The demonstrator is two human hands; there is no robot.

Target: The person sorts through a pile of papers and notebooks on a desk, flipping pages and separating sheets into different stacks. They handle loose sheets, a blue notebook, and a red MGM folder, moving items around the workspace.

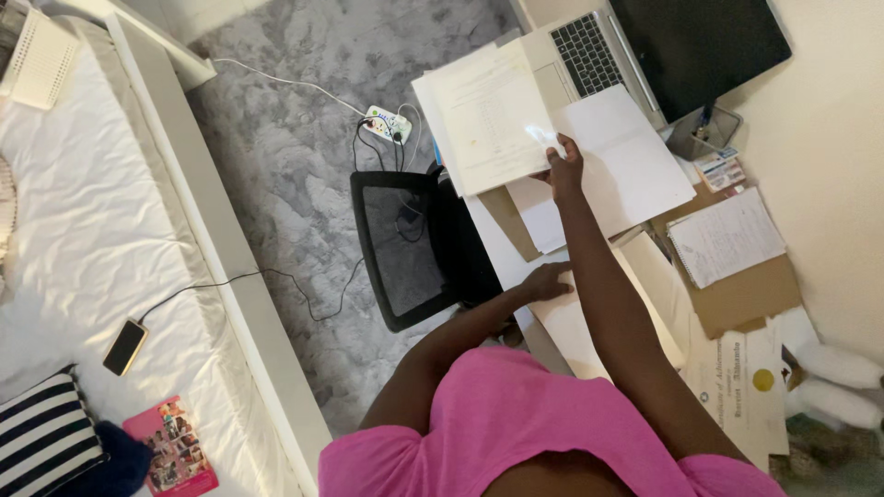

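Papers crowd the desk [516, 267] where we work. Our right hand [564, 166] pinches a stack of white sheets [488, 115] by its corner, held above the desk's far end, partly covering the open laptop [589, 55]. Our left hand [545, 281] lies flat, fingers spread, on a sheet [575, 327] at the near edge. A spiral notebook [726, 237] and a certificate [748, 391] lie beside our right arm. The chair [405, 244] stands against the desk. Print on the sheets is too faint to make out.

We've got a dark laptop screen [700, 51] far right, and a black phone [124, 347] near left on the bed.
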